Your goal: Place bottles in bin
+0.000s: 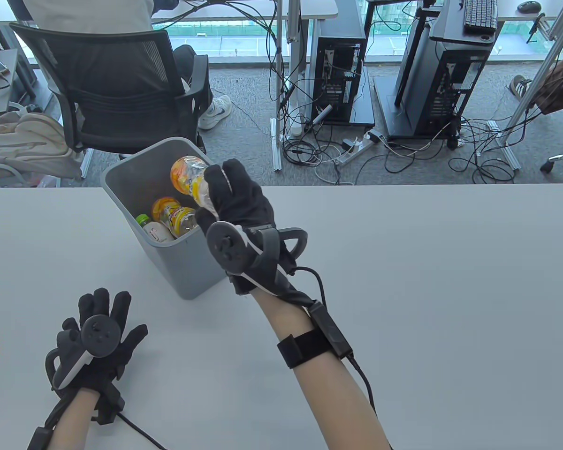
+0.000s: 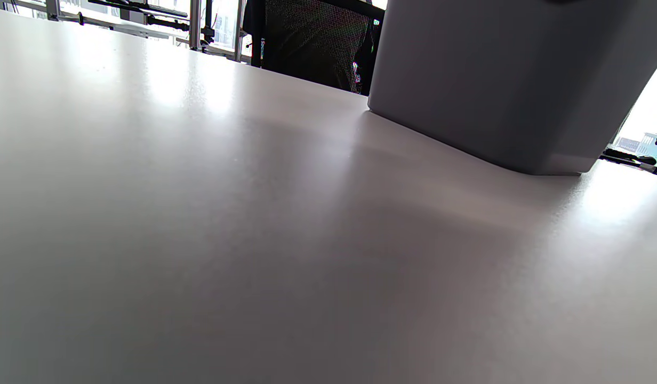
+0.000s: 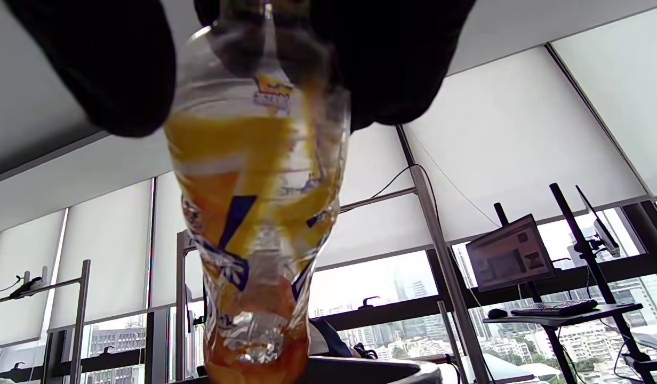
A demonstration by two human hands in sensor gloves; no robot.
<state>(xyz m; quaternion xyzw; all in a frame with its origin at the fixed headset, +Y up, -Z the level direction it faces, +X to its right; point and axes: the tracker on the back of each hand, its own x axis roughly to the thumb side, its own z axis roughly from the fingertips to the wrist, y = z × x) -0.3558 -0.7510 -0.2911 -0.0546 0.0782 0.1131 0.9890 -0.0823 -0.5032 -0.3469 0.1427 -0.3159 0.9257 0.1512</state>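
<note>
A grey bin (image 1: 187, 267) stands on the white table near its far edge; its wall fills the upper right of the left wrist view (image 2: 510, 80). Inside lie a yellow-labelled bottle (image 1: 174, 216) and a white bottle with a green cap (image 1: 152, 228). My right hand (image 1: 237, 199) grips a clear bottle with an orange and yellow label (image 1: 189, 178) and holds it tilted over the bin's opening; the bottle fills the right wrist view (image 3: 259, 224). My left hand (image 1: 98, 335) rests flat on the table, fingers spread, to the bin's lower left, holding nothing.
A black mesh office chair (image 1: 117, 89) with a seated person stands just behind the bin. Computer towers (image 1: 338, 70) and tangled cables (image 1: 403, 154) lie on the floor beyond the table's far edge.
</note>
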